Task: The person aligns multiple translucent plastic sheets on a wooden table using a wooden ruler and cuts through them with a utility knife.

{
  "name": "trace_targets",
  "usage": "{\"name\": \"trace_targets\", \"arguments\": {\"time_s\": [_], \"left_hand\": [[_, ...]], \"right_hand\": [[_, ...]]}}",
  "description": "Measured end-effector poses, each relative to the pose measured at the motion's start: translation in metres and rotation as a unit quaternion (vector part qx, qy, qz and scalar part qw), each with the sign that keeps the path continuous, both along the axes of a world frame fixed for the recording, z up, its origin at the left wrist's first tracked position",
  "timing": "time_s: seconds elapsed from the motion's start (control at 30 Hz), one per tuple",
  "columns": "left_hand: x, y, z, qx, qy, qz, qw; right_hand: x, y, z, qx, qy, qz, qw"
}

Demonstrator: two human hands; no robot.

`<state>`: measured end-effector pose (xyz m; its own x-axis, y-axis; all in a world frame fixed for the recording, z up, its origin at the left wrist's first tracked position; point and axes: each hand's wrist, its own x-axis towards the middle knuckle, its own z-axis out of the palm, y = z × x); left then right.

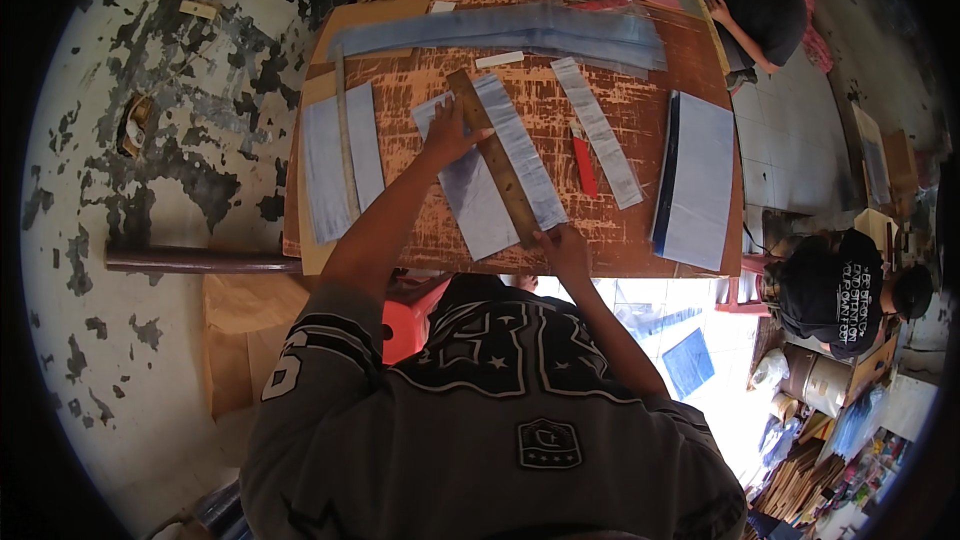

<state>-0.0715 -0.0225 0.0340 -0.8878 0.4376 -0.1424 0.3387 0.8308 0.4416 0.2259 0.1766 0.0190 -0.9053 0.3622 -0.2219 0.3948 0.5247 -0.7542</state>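
On the scratched worktop [652, 230], a pale sheet [322, 170] is crossed by a thin rod [349, 145], bluish sheeting [535, 165] is topped by a slanted flat ruler [500, 165], touched by a spread left hand [452, 137] and the right hand [565, 248] (pinching can't be told), and a red tool [584, 165], wrinkly strip [602, 135] and dark-edged sheet [702, 180] are kinda scattered rightward.

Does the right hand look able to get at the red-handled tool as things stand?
Probably yes: the right hand is at the lower end of the ruler, and bare tabletop lies between it and the red-handled tool. It would likely have to leave the ruler first.
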Motion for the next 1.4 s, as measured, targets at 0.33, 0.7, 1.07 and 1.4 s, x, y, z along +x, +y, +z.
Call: {"name": "trace_targets", "arguments": {"time_s": [0.33,0.7,1.07,1.4], "left_hand": [[0.007,0.001,-0.035,-0.074,0.04,-0.014,0.996],[0.016,0.001,-0.034,-0.024,0.028,-0.003,0.999],[0.019,0.0,-0.028,-0.043,0.003,-0.002,0.999],[0.014,-0.001,-0.034,-0.057,0.025,-0.006,0.998]], "right_hand": [[0.007,-0.007,0.002,0.021,0.036,-0.028,0.999],[0.003,-0.009,0.0,0.019,0.017,-0.045,0.999],[0.005,-0.013,-0.002,0.027,0.058,-0.042,0.997],[0.003,-0.012,-0.008,0.034,0.092,-0.041,0.994]]}}
